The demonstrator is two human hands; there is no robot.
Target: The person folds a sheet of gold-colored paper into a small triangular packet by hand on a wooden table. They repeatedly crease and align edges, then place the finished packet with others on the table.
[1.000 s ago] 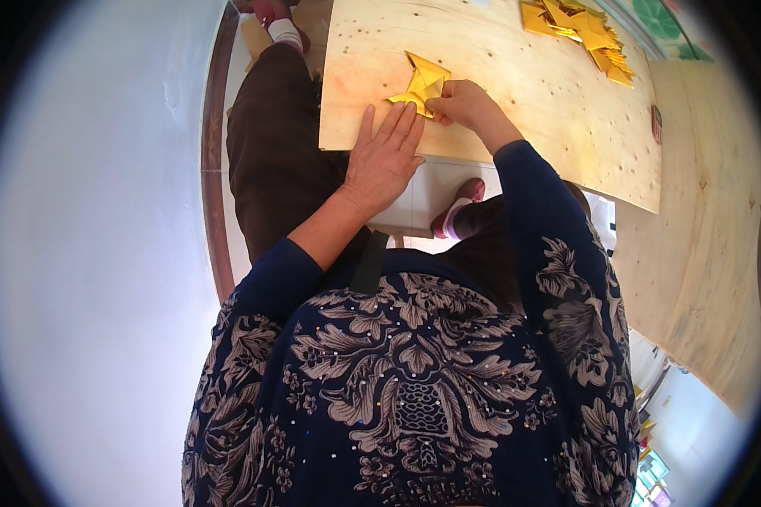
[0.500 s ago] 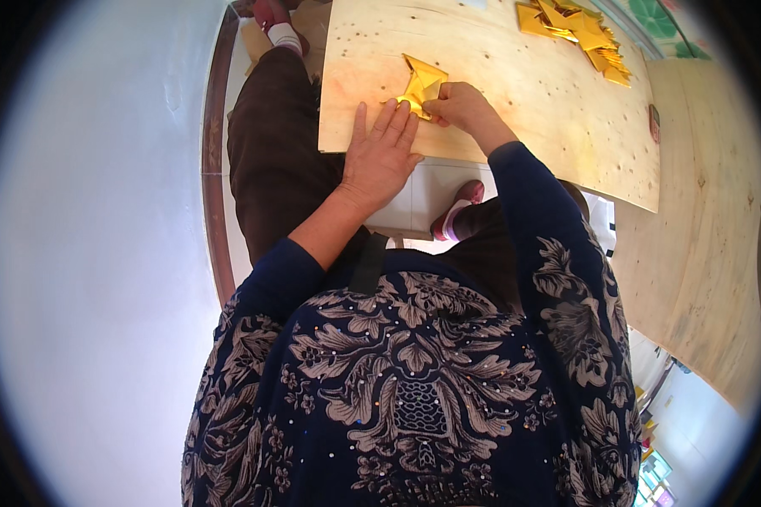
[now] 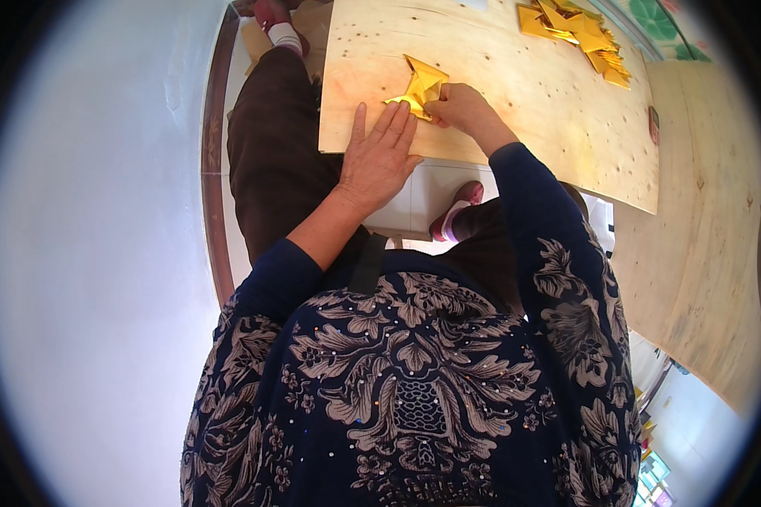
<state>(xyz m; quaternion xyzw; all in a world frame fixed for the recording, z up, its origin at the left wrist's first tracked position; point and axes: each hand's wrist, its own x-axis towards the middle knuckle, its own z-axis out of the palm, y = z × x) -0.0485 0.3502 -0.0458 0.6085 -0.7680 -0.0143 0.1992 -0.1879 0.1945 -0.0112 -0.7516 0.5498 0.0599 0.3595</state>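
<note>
A partly folded sheet of shiny gold paper (image 3: 425, 83) lies on the wooden board near its front edge. My left hand (image 3: 379, 154) rests flat, fingers stretched out, with its fingertips on the lower edge of the paper. At the paper's right side my right hand (image 3: 462, 110) is closed, thumb and fingertips pinching the gold edge. Part of the fold is hidden under the fingers of both hands.
Several folded gold paper pieces (image 3: 577, 32) lie heaped at the board's far right. The pale wooden board (image 3: 499, 80) ends just in front of my hands. A small reddish object (image 3: 654, 124) sits at its right edge. To the right is another wooden panel (image 3: 693, 203).
My left fingers have slid back slightly toward me, showing more of the paper's lower left corner. My right hand keeps its pinch at nearly the same spot.
</note>
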